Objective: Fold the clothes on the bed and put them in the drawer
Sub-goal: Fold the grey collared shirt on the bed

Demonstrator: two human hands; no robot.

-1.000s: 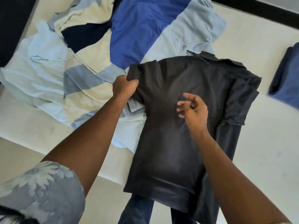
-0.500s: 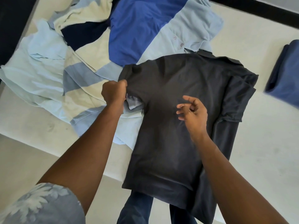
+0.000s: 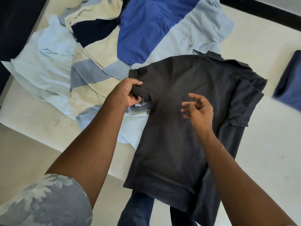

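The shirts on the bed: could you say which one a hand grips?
The dark grey shirt, sleeve gripped by the left hand; the royal blue shirt and pale ones lie ungripped.

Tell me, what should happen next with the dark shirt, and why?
Probably fold the sleeve inward over the shirt: the left hand grips it, the opposite side already lies folded in, and the right hand hovers open above the middle.

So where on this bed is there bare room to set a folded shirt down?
Bare mattress lies right of the dark shirt, nearer than the blue garment at the right edge. A narrower bare strip runs along the near-left edge, below the clothes pile. The upper left is crowded with that pile.
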